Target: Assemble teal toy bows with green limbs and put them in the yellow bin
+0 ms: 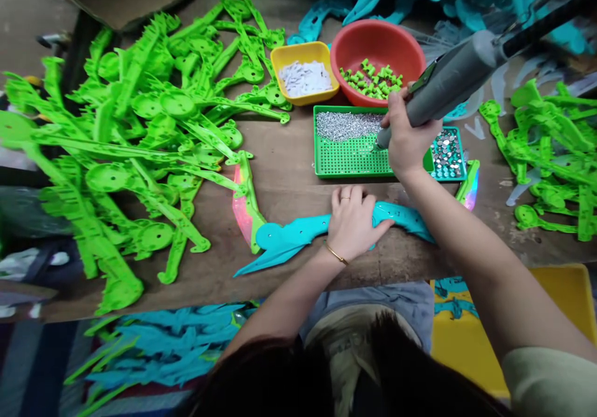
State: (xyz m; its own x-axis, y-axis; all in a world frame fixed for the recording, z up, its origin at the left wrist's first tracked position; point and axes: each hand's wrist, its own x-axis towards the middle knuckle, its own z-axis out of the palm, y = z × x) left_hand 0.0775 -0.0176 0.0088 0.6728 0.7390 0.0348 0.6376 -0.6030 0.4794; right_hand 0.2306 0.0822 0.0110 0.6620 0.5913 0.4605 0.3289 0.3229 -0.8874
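Observation:
My left hand (353, 221) presses flat on a teal plastic blade-shaped toy part (298, 233) lying along the table's front edge, over a green and pink curved piece (245, 209). My right hand (407, 137) grips a grey electric screwdriver (454, 75), its tip down in a green perforated tray (347, 159) that holds a heap of small silver screws (347, 125).
A red bowl (377, 41) of small green pieces and a yellow tub (305, 72) of white bits stand behind the tray. A teal tray (448, 154) holds metal discs. Green plastic parts (140, 131) pile up left and right (555, 150). Teal parts lie at the back and below the table.

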